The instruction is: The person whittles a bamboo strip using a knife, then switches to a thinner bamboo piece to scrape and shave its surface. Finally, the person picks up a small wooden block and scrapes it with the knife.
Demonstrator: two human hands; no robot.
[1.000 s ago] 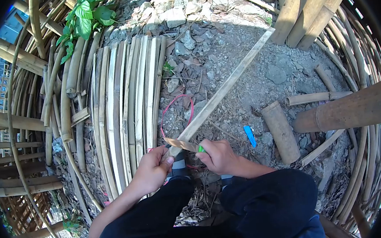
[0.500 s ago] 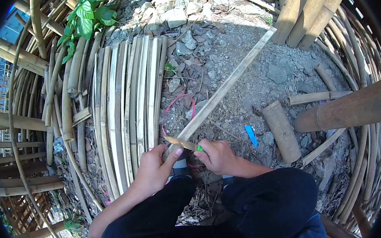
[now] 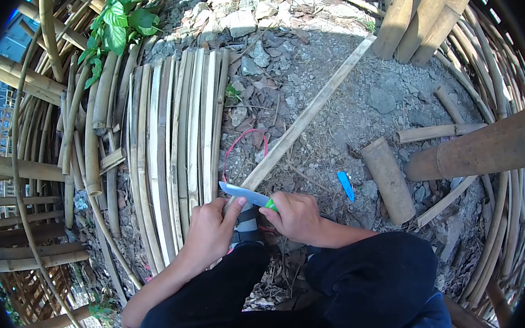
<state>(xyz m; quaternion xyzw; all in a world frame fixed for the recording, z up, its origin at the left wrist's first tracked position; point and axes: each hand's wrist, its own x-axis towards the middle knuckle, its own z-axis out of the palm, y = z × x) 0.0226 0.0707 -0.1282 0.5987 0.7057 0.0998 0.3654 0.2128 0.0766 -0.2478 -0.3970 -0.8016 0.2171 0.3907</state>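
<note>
My left hand (image 3: 213, 224) is closed around the near end of a long bamboo strip (image 3: 314, 110), its thumb lying along the top. The strip slants away to the upper right across the ground. My right hand (image 3: 295, 215) grips the green handle of a knife (image 3: 246, 193). Its blade lies across the strip just beyond my left thumb, with the tip pointing left. Beside my left hand, several split bamboo strips (image 3: 177, 140) lie side by side. A loop of pink-red cord (image 3: 228, 154) lies on the ground past the blade.
A blue knife sheath (image 3: 345, 186) lies on the dirt to the right. Near it are a short bamboo piece (image 3: 388, 182) and a thick bamboo pole (image 3: 471, 155). Bamboo fencing curves around both sides. A leafy plant (image 3: 117, 24) and stones (image 3: 245, 23) are at the far side.
The knife blade has turned, now showing its bright bluish flat instead of a brownish surface. The bamboo strip's far end has shifted slightly left; both hands keep their holds.
</note>
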